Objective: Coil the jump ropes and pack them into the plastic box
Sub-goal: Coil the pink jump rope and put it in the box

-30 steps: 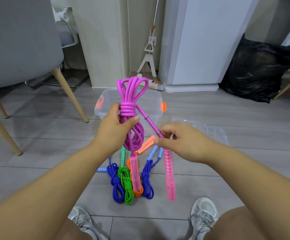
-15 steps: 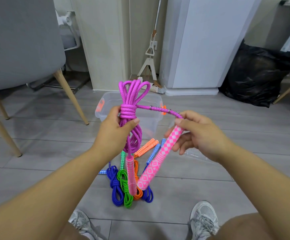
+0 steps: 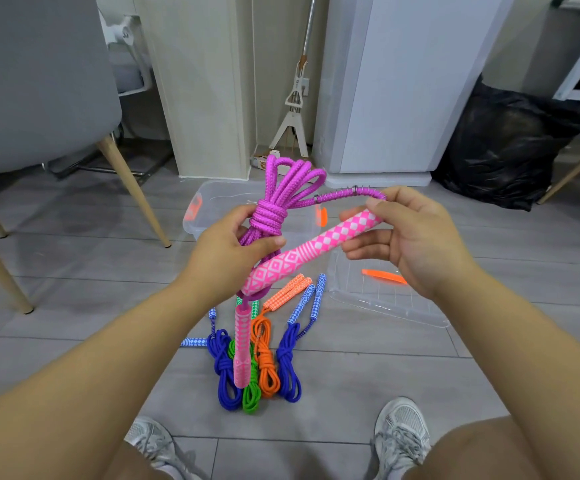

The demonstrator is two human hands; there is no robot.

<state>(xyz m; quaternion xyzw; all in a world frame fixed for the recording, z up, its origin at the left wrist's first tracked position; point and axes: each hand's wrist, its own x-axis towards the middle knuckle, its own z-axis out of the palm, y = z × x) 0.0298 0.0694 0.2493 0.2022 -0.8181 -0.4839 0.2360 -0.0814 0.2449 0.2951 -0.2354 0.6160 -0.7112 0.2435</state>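
My left hand [image 3: 228,251] grips a coiled magenta jump rope [image 3: 283,188] at its wrapped middle, loops pointing up. One pink patterned handle [image 3: 242,344] hangs straight down from it. My right hand [image 3: 408,237] pinches the top end of the other pink handle [image 3: 316,249], which slants down-left toward my left hand; the rope's spring end arcs above it. The clear plastic box [image 3: 198,223] with orange latches stands on the floor behind the rope. Several coiled ropes lie on the floor below: two blue [image 3: 224,372], one green [image 3: 250,393], one orange [image 3: 268,365].
The box's clear lid [image 3: 385,303] lies on the floor to the right. A grey chair [image 3: 39,81] stands at left, a white cabinet and a black bag [image 3: 503,147] at the back right. My shoes [image 3: 401,434] are at the bottom edge.
My right hand has lifted the free pink handle from hanging down to a raised slant, gripping its top. The left hand keeps holding the coil.
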